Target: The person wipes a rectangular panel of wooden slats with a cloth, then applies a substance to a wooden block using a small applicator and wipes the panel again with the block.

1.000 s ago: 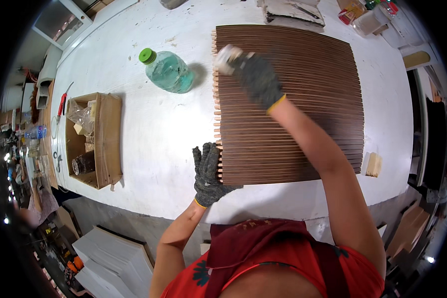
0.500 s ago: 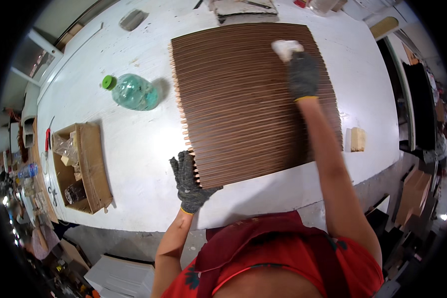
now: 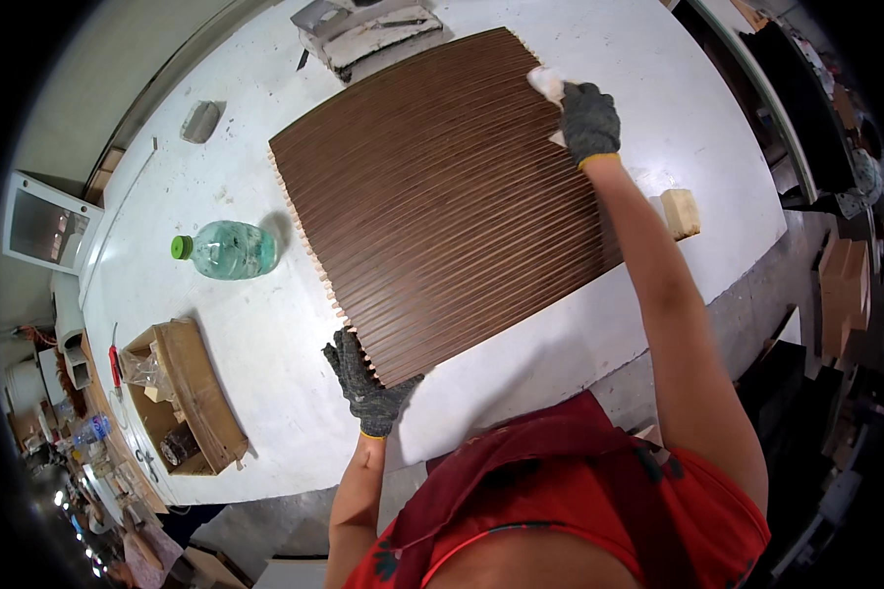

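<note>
A dark brown ribbed wooden panel [image 3: 422,206] lies tilted across the white table, with pale slat ends along its left side. My right hand [image 3: 589,123], in a grey knitted glove, is closed on a white cloth [image 3: 545,83]. That cloth rests at the panel's right edge near the far corner, partly hidden by the glove. At the near left corner my left hand [image 3: 368,393], gloved too, braces the panel. Its fingers stretch along the left side and its thumb points along the near edge.
Left of the panel a clear bottle [image 3: 231,250] with green liquid lies on its side. An open cardboard box [image 3: 201,398] with bits inside stands nearer. A pale block [image 3: 680,214] sits at right, a grey block [image 3: 200,122] at far left, and a stained white block [image 3: 378,44] behind the panel.
The whole view has turned, so table and panel appear rotated counterclockwise. My right hand has slid the cloth across to the panel's right edge. My left hand stays at the near left corner.
</note>
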{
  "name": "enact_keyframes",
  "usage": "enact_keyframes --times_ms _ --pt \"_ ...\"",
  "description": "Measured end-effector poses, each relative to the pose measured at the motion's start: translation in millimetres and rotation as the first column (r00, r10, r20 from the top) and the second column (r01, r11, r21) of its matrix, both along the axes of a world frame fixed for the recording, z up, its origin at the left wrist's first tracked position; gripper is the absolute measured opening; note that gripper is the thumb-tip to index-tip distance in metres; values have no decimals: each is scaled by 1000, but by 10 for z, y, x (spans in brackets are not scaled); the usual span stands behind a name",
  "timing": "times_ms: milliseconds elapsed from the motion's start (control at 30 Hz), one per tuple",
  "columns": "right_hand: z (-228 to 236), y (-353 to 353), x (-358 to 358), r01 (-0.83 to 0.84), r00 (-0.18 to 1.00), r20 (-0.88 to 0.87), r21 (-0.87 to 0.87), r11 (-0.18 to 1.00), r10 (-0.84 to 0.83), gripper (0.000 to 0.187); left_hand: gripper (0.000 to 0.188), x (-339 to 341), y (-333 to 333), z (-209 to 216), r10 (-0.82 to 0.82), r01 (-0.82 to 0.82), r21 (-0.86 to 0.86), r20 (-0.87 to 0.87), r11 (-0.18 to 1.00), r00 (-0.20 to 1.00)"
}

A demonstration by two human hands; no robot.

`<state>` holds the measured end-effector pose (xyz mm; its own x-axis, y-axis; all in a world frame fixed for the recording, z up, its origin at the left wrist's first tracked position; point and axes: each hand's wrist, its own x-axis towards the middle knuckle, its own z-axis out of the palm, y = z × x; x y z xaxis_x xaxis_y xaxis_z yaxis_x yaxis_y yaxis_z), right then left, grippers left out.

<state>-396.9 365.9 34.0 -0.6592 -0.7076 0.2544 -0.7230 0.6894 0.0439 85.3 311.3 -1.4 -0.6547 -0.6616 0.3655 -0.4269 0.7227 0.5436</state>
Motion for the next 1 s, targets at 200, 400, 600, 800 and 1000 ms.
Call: enact_keyframes --times_ms 200,400,600,800,1000 --pt "-10 -327 1495 -291 956 -13 -168 942 293 19 109 162 15 -200 27 -26 -54 7 998 1000" --pt "-17 47 2797 -582 633 293 -431 690 717 17 114 281 31 -356 56 -55 48 -18 997 998" --pt "152 564 594 90 942 327 -32 995 -74 73 107 157 40 -185 -7 4 96 30 995 1000" --pt "-149 368 1189 -82 994 -90 -327 941 55 18 107 127 32 -160 -5 1 114 31 993 1000" --pt "-41 284 3503 -687 654 231 -219 693 721 21 108 327 -47 -609 140 -51 368 -221 929 965"
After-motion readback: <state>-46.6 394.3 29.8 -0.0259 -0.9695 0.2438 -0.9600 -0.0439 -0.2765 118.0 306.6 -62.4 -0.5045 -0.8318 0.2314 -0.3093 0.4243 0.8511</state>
